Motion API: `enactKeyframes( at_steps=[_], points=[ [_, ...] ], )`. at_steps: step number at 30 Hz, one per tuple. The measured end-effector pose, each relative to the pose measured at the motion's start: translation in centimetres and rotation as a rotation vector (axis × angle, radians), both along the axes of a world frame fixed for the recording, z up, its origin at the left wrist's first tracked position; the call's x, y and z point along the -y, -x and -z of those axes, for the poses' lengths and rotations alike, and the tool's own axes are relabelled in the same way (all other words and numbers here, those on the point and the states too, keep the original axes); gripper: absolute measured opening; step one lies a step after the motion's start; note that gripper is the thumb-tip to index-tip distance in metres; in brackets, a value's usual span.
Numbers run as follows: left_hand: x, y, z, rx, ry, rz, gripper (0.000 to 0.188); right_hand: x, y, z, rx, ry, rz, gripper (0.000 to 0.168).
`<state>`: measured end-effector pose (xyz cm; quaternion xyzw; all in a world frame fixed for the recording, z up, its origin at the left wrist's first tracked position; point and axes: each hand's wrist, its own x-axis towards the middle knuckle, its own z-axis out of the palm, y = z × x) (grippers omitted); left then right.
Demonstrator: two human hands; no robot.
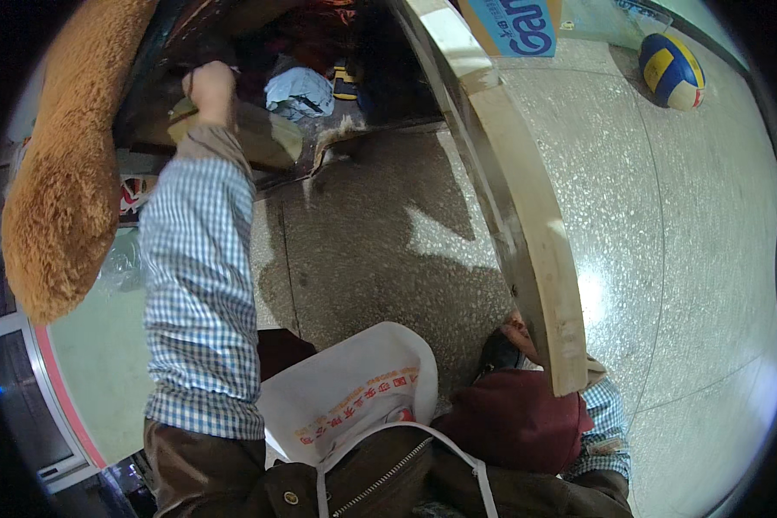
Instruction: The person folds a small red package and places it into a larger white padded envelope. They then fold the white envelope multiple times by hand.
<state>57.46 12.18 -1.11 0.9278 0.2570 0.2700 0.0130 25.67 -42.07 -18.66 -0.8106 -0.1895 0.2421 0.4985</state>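
Observation:
My left hand (212,90), in a checked sleeve cover, reaches into a dark, cluttered compartment at the upper left. Its fingers are curled above a brown board (259,133); what they hold, if anything, is hidden in shadow. A light blue crumpled plastic bag (299,92) and a black and yellow item (345,80) lie to the right of it. My right hand (519,337) is low on the right, by the near end of a long pale wooden board or panel edge (531,175), its fingers on the inner side and the rest hidden behind the wood.
A brown plush item (71,188) hangs at the left above a pale green surface (107,362). The speckled floor (362,259) carries a blue and yellow volleyball (672,71) and a printed cardboard box (518,26) at the upper right. A white apron (356,388) covers my lap.

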Motion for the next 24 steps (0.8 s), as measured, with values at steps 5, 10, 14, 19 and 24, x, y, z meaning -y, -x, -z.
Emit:
enactKeyframes(
  at_steps=[5,10,14,19,24],
  points=[
    [8.7,8.5,2.5,0.373,0.559,0.368,0.032,-2.7,-0.6,4.6,-0.078,-0.118,-0.166,0.016],
    [10.9,14.8,5.6,-0.059,-0.029,0.482,0.020,-7.8,-4.5,0.7,-0.218,-0.033,-0.353,0.021],
    [15.9,23.7,14.6,-0.558,0.039,0.628,0.017,-11.4,-6.9,2.4,-0.640,-0.396,-0.022,0.068],
    [19.6,35.0,16.0,-0.825,0.063,0.656,0.014,-16.9,-8.2,0.6,-0.938,-0.367,0.111,0.101],
    [21.2,41.1,16.9,-0.627,0.178,0.636,0.013,-21.6,-4.8,5.4,-0.925,-0.073,-0.009,0.090]
  ],
)
